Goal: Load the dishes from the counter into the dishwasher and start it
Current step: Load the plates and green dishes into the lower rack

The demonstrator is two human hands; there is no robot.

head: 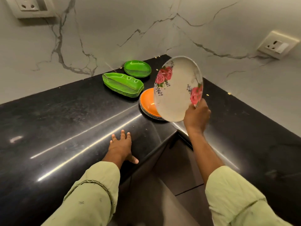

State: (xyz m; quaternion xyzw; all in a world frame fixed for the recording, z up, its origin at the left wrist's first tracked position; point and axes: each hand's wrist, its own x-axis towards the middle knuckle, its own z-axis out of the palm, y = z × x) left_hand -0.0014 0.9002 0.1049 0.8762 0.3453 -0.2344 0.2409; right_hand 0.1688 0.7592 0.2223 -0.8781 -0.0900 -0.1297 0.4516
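Observation:
My right hand [196, 117] grips the lower rim of a white plate with pink roses [176, 93], held tilted on edge above the counter corner. Just behind it lies a stack of plates with an orange plate [147, 102] on top. A stack of green leaf-shaped plates [123, 84] sits to the left of that, and a green oval divided plate [137, 68] lies nearer the wall. My left hand [121, 145] rests flat on the black counter [65, 121] near its front edge, fingers spread and holding nothing. The dishwasher is not in view.
The black L-shaped counter wraps around an inner corner, with dark cabinet fronts [175, 170] below it. White marble walls rise behind, with a socket [276, 44] at the right and another socket [31, 7] at the top left. Small crumbs lie along the wall edge.

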